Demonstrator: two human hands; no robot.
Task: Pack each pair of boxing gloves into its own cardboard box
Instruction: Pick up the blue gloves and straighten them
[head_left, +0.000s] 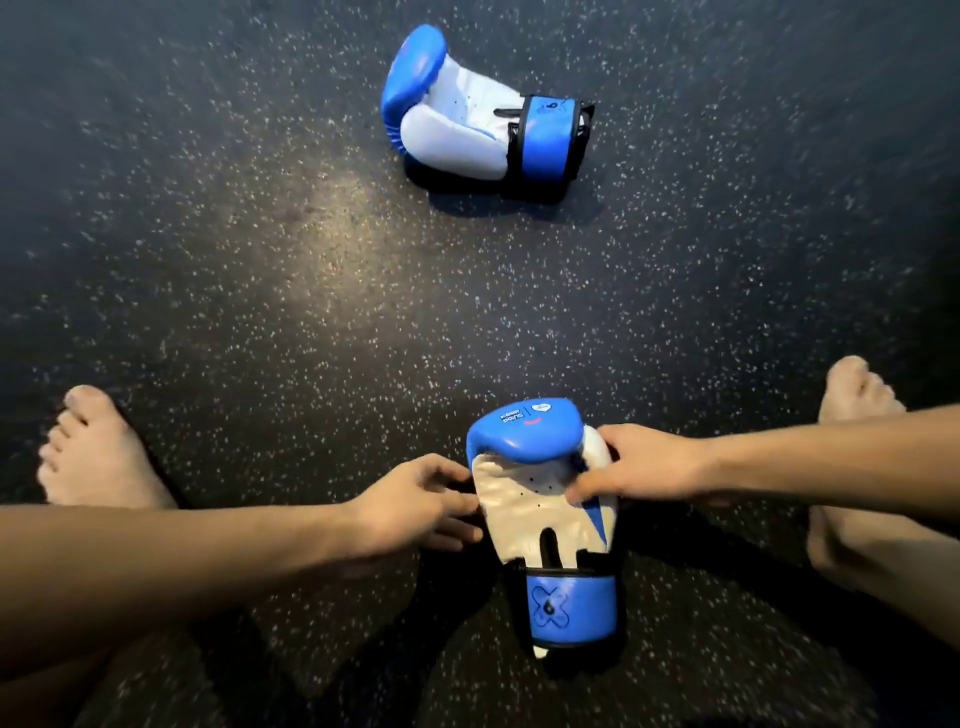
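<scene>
Gloves lie well apart on the floor (208, 270). The near glove (524, 512) rests palm-up between the hands, cuff toward the person, long axis pointing ahead. The right hand (647, 462) pinches its thumb side; the left hand (415, 506) touches its other edge, fingers loosely bent. The far glove (467, 127) lies straight ahead, cuff rightward. No box shows.

Near glove (540, 519) lettering unreadable, left forearm (156, 551) cropped
</scene>
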